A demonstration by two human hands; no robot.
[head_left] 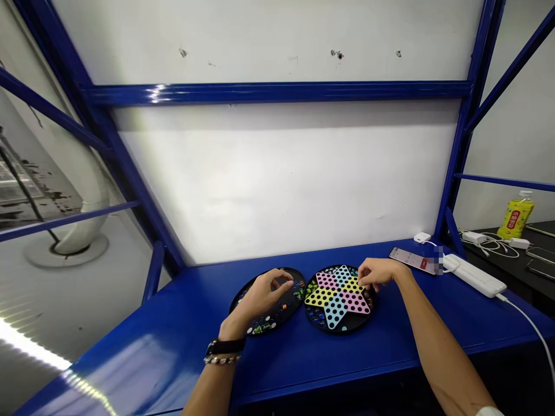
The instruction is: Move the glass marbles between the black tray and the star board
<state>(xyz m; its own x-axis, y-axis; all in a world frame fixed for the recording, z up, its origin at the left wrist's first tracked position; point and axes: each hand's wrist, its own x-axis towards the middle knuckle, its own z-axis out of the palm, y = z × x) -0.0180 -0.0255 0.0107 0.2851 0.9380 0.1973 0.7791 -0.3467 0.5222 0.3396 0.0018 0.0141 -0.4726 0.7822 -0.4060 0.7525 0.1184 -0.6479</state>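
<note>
Holding marbles [261, 329], black tray [291, 310] under left hand [260, 297], star board [336, 301] beside

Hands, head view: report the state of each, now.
Left hand: curled over the marble tray, pinching; contents cannot be told.
Right hand: fingertips pinched at the star board; contents cannot be told.

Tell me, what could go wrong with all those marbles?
1. The marbles lie loose in the round black tray under the left hand; a bump could send some rolling across the blue table, maybe off its front edge.
2. The right hand is at the far rim of the star board, with the phone just beyond; a marble slipping there might roll toward it.
</note>
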